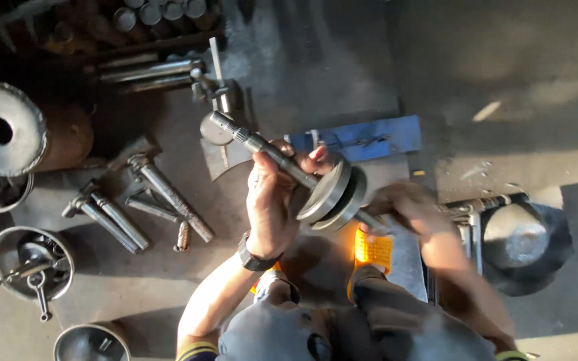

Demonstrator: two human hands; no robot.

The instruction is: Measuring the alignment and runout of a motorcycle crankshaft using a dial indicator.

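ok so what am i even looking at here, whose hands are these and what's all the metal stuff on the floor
This is one picture from a camera worn on a person's head, looking straight down at their own two bare hands, so no machine is involved. The left hand, with a dark band at the wrist, grips a long metal shaft that carries two round metal discs. The right hand is blurred and holds the shaft's lower end. Below is a grey workshop floor. On it lie loose steel shafts, a large metal drum, round metal bowls with parts and a blue flat piece. Orange footwear shows underneath.
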